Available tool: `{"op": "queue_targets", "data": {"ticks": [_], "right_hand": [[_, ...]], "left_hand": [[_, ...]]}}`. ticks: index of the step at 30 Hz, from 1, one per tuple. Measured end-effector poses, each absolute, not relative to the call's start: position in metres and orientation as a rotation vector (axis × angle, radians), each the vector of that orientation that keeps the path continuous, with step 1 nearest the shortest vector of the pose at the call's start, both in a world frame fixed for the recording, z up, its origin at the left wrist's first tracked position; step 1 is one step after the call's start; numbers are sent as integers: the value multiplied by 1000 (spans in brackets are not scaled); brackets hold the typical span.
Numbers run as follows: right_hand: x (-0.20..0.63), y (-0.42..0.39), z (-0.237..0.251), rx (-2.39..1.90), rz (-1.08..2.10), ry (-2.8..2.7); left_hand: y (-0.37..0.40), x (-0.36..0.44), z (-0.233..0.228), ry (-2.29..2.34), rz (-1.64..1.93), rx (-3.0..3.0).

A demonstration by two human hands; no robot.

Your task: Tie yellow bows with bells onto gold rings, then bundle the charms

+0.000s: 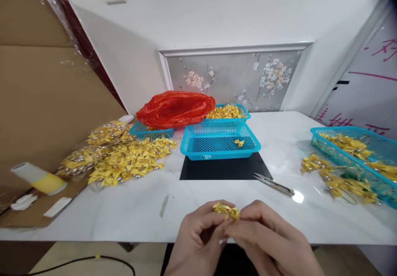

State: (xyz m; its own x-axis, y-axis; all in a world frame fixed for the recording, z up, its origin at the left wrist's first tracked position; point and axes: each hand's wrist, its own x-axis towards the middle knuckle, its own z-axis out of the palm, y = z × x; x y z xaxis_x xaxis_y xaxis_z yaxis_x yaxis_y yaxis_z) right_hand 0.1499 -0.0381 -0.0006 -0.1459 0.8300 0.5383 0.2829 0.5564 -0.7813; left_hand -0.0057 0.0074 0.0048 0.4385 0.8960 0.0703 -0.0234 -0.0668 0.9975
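Observation:
My left hand (198,236) and my right hand (269,239) meet at the near edge of the white table (136,210). Together their fingertips pinch a small gold-yellow foil ornament (226,210). Straight ahead stands a blue mesh basket (219,140) with one yellow piece (239,142) inside it, resting on a black mat (225,168). A pair of small metal snips (274,184) lies to the right of the mat.
A heap of yellow ornaments (124,156) covers the left side, beside a cardboard box (46,102) and a tape roll (39,179). A red plastic bag (175,108) and another filled blue basket (226,111) sit behind. At the right, a blue basket (356,154) spills more ornaments (338,181).

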Motion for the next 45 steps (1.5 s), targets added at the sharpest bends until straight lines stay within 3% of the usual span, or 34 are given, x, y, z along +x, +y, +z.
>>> {"op": "queue_targets", "data": {"ticks": [5,15,45], "right_hand": [[154,-31,-15,-1097,162,-1769],[146,-26,-18,-1202,-323,-1822],[156,-27,-6,-1262,-142,-1951]], "left_hand": [[3,-9,12,830,933,1542],[2,-10,6,969,944,1480],[0,2,1,909,1006,1227]]}}
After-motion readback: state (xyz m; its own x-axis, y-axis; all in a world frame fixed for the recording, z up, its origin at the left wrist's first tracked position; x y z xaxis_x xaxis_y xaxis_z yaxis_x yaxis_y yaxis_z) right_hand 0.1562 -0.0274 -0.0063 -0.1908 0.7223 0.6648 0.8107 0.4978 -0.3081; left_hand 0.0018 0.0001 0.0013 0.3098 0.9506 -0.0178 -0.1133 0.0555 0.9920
